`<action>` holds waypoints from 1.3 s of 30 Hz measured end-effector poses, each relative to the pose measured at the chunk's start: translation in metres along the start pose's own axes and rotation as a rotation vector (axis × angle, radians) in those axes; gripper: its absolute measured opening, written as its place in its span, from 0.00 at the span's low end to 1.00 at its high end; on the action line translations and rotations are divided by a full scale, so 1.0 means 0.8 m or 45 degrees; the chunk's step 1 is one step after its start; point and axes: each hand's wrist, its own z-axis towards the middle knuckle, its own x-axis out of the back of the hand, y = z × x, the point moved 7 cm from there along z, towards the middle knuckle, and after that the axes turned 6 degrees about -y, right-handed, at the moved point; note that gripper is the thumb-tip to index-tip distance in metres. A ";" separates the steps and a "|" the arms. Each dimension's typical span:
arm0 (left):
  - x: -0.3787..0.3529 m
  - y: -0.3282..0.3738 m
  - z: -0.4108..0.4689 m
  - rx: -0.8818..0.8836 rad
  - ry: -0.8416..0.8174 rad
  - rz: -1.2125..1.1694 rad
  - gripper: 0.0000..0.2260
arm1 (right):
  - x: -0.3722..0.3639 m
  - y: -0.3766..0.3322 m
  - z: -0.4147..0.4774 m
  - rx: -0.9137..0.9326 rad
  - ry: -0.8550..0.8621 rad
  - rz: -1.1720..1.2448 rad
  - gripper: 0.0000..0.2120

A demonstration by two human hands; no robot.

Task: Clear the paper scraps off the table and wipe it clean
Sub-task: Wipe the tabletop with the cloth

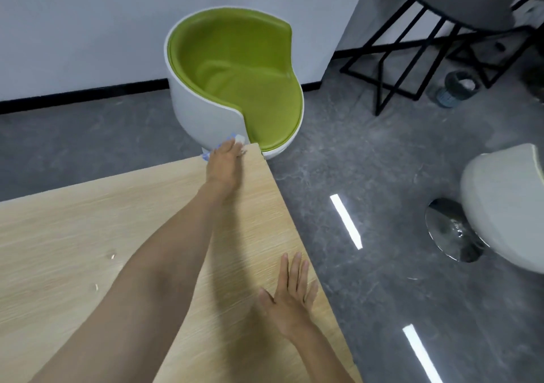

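The light wooden table (88,220) fills the lower left. My left hand (225,163) reaches to its far right corner and presses down on a blue and white cloth (206,155), which peeks out beside the hand and past the fingertips. My right hand (291,292) lies flat, palm down, fingers apart, near the table's right edge and holds nothing. Two tiny paper scraps (112,256) (96,287) lie on the wood left of my left forearm.
A white tub chair with a green seat (235,82) stands just beyond the table's far corner. Another white chair on a chrome base (500,206) is at the right. A black-legged stand (412,44) and a small bin (456,88) stand at the back right on grey floor.
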 end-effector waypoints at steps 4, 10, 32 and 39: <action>-0.041 0.039 -0.037 -0.394 -0.197 -0.018 0.24 | 0.000 -0.001 0.001 0.005 0.004 0.031 0.39; 0.023 -0.026 -0.043 -0.357 -0.012 0.127 0.19 | -0.002 0.001 0.004 0.034 0.029 0.032 0.40; -0.029 -0.014 -0.178 -1.176 -0.291 0.356 0.19 | 0.000 -0.001 0.000 -0.003 -0.042 0.163 0.41; -0.008 -0.028 -0.155 -0.335 -0.200 -0.064 0.21 | -0.004 0.000 0.002 -0.022 -0.040 0.177 0.41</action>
